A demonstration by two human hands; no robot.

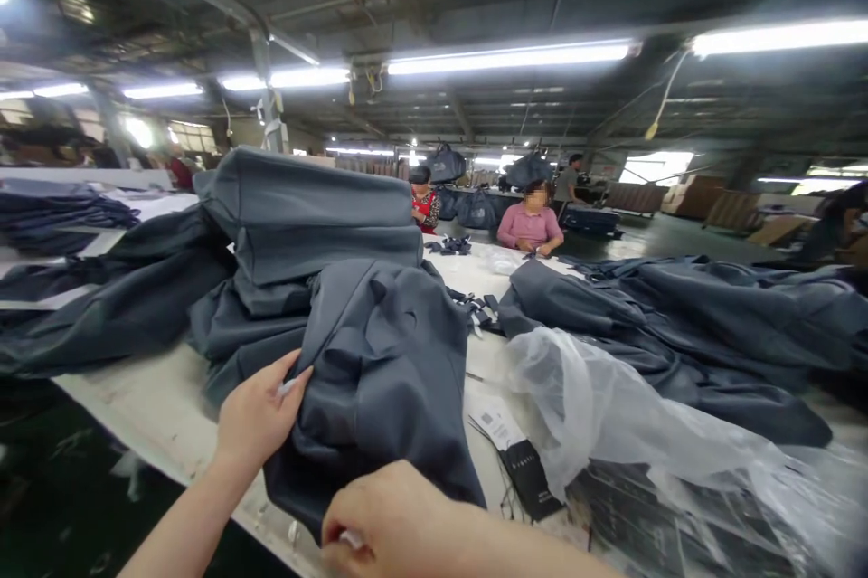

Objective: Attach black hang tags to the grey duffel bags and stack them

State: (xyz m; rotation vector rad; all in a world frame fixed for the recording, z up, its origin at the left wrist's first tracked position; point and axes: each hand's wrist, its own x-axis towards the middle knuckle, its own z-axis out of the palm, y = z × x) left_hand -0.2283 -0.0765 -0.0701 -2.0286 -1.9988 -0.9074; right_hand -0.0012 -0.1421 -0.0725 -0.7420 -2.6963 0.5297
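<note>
A dark blue-grey fabric bag (pixel 400 361), limp and creased, lies in front of me on the white table. My left hand (pixel 268 406) pinches its left side between thumb and fingers, and a bit of white shows at the thumb. At the bag's near edge, my right hand (pixel 386 515) is curled closed. Something small and white peeks out of that fist, but what the fingers hold is mostly hidden. Right of the bag lie hang tags (pixel 519 460), white and black, with thin strings. Behind it rises a stack of similar blue-grey bags (pixel 318 207).
A clear plastic bag (pixel 610 397) covers the right front of the table (pixel 485 361). More dark fabric (pixel 712 316) is heaped behind it, with another pile (pixel 61 216) at the left. Two people sit across the table, one in a pink top (pixel 529 225); another stands farther back.
</note>
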